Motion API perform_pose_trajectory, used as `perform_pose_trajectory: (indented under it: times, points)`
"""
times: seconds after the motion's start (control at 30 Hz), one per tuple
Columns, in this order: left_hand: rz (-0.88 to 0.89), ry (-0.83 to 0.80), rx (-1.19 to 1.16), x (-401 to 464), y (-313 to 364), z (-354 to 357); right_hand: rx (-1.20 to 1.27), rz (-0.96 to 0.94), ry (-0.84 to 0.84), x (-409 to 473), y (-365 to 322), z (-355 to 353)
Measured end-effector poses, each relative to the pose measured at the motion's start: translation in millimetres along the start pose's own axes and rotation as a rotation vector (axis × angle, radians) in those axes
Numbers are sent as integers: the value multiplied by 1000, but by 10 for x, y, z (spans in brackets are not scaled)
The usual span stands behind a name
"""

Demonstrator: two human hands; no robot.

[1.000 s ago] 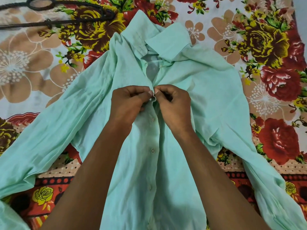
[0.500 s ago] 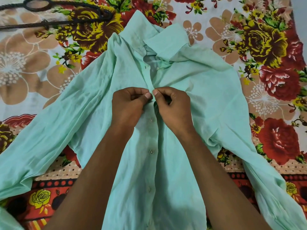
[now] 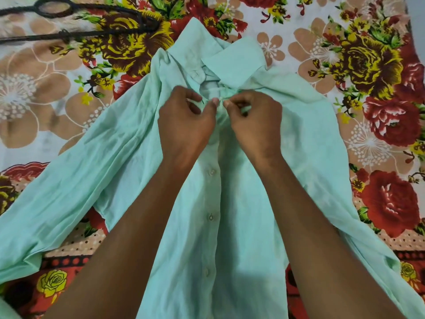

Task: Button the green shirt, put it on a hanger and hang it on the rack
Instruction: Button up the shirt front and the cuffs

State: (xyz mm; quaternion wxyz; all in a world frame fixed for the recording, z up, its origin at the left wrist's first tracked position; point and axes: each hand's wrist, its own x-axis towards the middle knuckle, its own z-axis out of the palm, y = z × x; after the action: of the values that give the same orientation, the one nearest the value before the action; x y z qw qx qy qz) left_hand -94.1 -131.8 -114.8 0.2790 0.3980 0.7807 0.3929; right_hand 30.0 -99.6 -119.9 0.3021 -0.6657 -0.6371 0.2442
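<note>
Head view: both hands work the top of the green shirt's placket, just below the collar.

The green shirt [image 3: 253, 203] lies face up across the floral bedsheet [image 3: 379, 111], collar [image 3: 234, 63] at 12 o'clock. The left hand [image 3: 184, 125] and right hand [image 3: 255, 125] each pinch a placket edge, fingertips almost meeting. The cloth looks thin, light and limp, so it is probably best held close beside each button [image 3: 211, 172]. A dark hanger [image 3: 76, 24] lies at 10 o'clock.
</note>
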Motion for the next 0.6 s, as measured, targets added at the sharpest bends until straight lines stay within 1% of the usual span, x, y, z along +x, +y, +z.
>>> perform_pose_trajectory:
  times: [0.07,0.13,0.23,0.3,0.37,0.43,0.5,0.6]
  points:
    - [43,25,106,135,42,108,-13,7,-50,143,-18,134]
    - [30,3,219,233,22,200,-53,31,-106,209,-2,252]
    - [16,-9,340,294,-3,258,-88,73,-93,241,23,337]
    - [32,-5,351,296,2,246,-113,112,-76,247,17,356]
    - [0,-5,273,309,-8,222,-114,159,-72,258,0,367]
    - [-61,-22,102,343,-22,196,-71,218,-94,274,-26,356]
    - [-113,-67,-72,376,-14,157,-18,257,-110,290,-33,337]
    - [-242,-157,-247,396,11,93,65,256,-108,293,-25,319]
